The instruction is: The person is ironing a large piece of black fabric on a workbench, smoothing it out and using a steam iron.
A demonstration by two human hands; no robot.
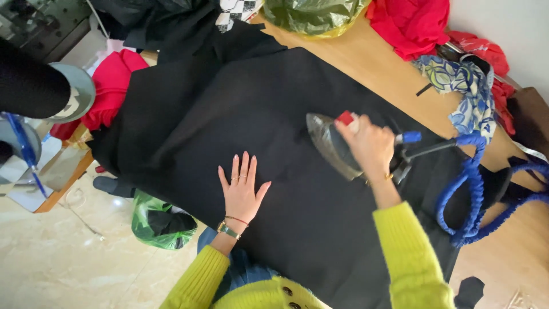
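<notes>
Pressing looks under way: left hand (242, 191) lies flat, fingers spread, on black cloth (229, 109) draped over the wooden table (366, 60). Beyond, right hand (370, 146), fingers wrapped round the handle, holds the iron (329, 143) sole-down; next stroke likely needs taut cloth.

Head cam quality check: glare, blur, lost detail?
Head view: even daylight, soft shadows. Black fabric reads near featureless, folds barely visible. Glare on the iron soleplate. Right hand on the iron slightly soft; left hand flat on the fabric, sharp. Edges show wide-angle bending.
</notes>
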